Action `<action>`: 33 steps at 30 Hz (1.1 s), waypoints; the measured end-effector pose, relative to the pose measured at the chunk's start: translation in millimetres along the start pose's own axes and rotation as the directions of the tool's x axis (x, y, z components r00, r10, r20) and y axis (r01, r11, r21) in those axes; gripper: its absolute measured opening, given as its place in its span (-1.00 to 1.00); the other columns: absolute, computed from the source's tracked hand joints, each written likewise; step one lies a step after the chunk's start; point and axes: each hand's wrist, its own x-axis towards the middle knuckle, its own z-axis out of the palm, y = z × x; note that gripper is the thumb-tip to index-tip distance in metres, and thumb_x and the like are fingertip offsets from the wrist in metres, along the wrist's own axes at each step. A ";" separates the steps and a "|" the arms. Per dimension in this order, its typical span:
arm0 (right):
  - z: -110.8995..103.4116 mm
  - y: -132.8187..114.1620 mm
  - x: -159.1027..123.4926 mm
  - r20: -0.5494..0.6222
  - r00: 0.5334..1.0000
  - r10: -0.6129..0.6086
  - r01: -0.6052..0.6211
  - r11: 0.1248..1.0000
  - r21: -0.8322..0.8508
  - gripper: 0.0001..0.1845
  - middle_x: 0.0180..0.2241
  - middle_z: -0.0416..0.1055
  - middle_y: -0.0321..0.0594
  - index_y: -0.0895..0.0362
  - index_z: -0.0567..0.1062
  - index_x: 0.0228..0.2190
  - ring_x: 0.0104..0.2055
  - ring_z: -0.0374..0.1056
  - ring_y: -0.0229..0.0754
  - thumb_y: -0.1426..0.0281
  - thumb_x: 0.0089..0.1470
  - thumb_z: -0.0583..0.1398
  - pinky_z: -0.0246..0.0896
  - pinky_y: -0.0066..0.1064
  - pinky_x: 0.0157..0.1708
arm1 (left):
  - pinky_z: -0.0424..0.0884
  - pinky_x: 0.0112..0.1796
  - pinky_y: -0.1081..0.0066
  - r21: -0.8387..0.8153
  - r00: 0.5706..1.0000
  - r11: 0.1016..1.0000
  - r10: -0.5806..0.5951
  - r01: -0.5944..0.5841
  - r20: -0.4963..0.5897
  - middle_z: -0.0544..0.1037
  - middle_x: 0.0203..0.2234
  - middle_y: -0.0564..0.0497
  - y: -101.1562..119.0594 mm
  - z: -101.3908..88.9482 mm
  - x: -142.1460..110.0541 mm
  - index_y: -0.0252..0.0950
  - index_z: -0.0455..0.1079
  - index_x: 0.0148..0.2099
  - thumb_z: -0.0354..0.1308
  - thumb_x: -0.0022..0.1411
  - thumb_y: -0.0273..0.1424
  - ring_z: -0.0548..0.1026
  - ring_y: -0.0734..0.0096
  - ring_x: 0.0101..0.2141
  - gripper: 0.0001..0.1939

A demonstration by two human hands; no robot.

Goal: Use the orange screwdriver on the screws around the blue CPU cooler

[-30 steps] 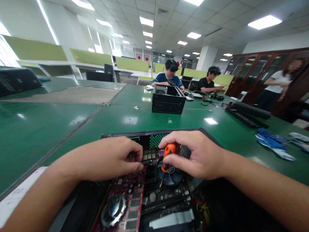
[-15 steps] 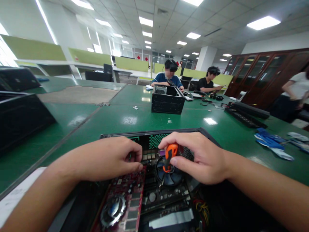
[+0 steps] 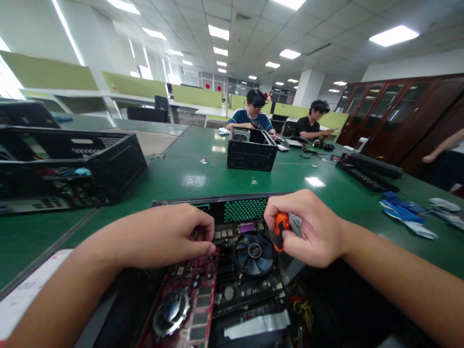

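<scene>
An open black computer case (image 3: 246,209) lies on the green table in front of me. Inside it sit a red graphics card (image 3: 184,299) and a round blue CPU fan (image 3: 253,252). My left hand (image 3: 163,237) is curled over the card's far end, fingers pinched against it at the case's rear edge. My right hand (image 3: 311,229) is closed round an orange-handled screwdriver (image 3: 280,231), held to the right of the fan. The screwdriver's shaft is hidden behind the hand and handle.
A second black open case (image 3: 65,164) sits at the left on the table. A smaller black case (image 3: 252,150) stands farther back, with two seated people behind it. Black keyboards (image 3: 366,171) and blue packets (image 3: 402,212) lie at the right. Another person's arm shows at the right edge.
My right hand has moved right with the screwdriver, off the fan, which now shows in full. The black case at the left has come into view. My left hand has stayed put.
</scene>
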 end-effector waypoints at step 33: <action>7.3 -4.9 -0.6 -0.072 0.989 0.126 -0.127 0.992 -0.016 -0.76 -0.33 0.59 -0.43 0.01 0.56 0.00 -0.43 0.40 -0.25 0.34 0.35 0.42 0.32 -0.41 -0.36 | 0.49 -0.28 0.18 -0.012 1.000 1.000 0.013 -0.012 0.010 0.85 -0.28 -0.02 1.7 -0.7 -0.9 0.03 0.74 -0.20 0.30 0.35 0.08 0.74 0.07 -0.29 -0.67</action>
